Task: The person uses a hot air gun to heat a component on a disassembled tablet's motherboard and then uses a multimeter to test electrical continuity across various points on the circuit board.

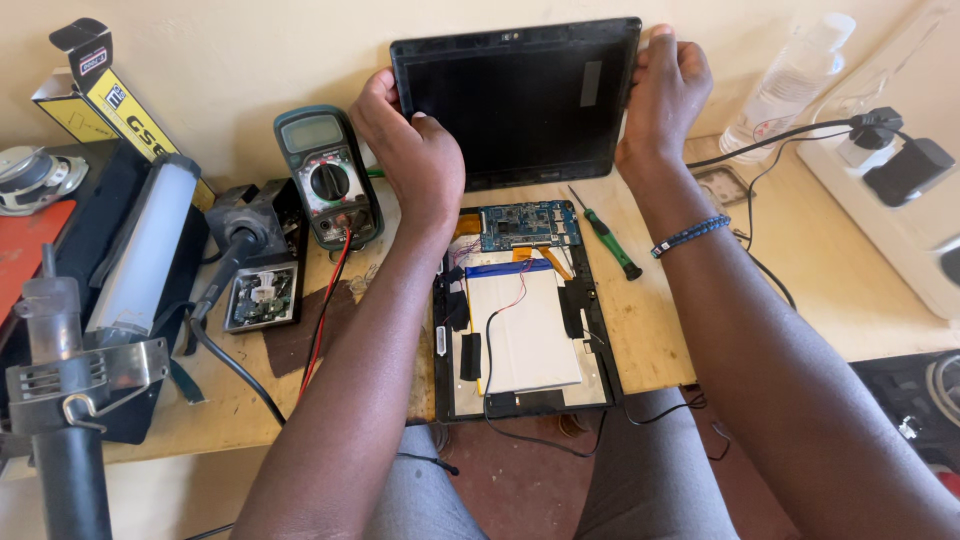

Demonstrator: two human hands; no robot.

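Black tablet screen (515, 100) standing up at the far side of the counter (650, 340), leaning near the wall; left hand (410, 150) curled around its left edge, right hand (668, 90) wrapped on its right edge, both gripping tight; just nearer, open tablet back (525, 330) lying flat with a white battery and a blue board showing; green screwdriver (608, 240) right beside it; green meter (328, 175) to the left with red and black wires; clear plastic bottle (790, 85) far right; white power strip (900, 210) at the right edge.
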